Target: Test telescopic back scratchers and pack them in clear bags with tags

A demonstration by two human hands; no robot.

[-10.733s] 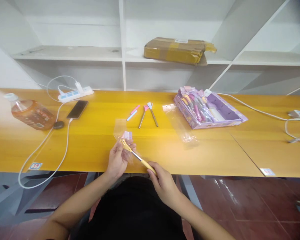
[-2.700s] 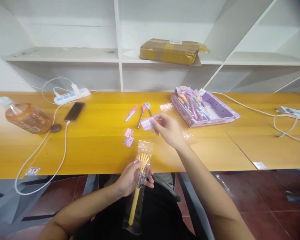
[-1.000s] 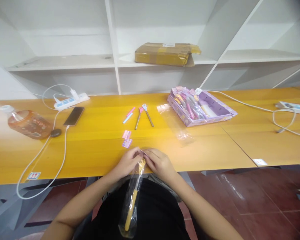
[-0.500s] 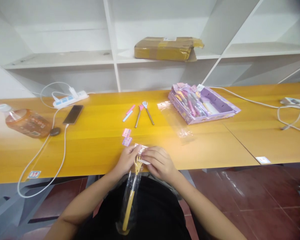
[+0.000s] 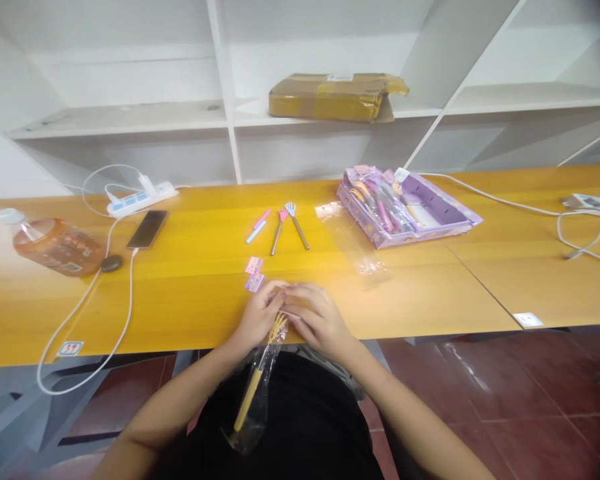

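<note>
At the table's front edge, my left hand (image 5: 257,317) and my right hand (image 5: 323,319) meet, both closed on the top end of a clear plastic bag (image 5: 247,439). Inside the bag is a yellow back scratcher (image 5: 249,399) with a hand-shaped head. It hangs tilted over my lap, head up by my fingers. The bag's header is mostly hidden behind my fingers. Just beyond my left hand lie a pink card (image 5: 253,265) and a purple card (image 5: 255,283). Farther back are a pink-headed back scratcher (image 5: 277,235) and a blue-headed back scratcher (image 5: 299,229), both unwrapped.
Beside the scratchers lie a pink tube (image 5: 261,220) and a blue tube (image 5: 255,232). An opened clear bag (image 5: 355,243) rests against a purple box (image 5: 450,230) of wrapped scratchers. Leftward are a phone (image 5: 147,229), a bottle (image 5: 60,247), a power strip (image 5: 145,199) and cables.
The lower end of the bagged back scratcher has swung left and up a little. My hands have drawn closer together, covering more of the bag's header.
</note>
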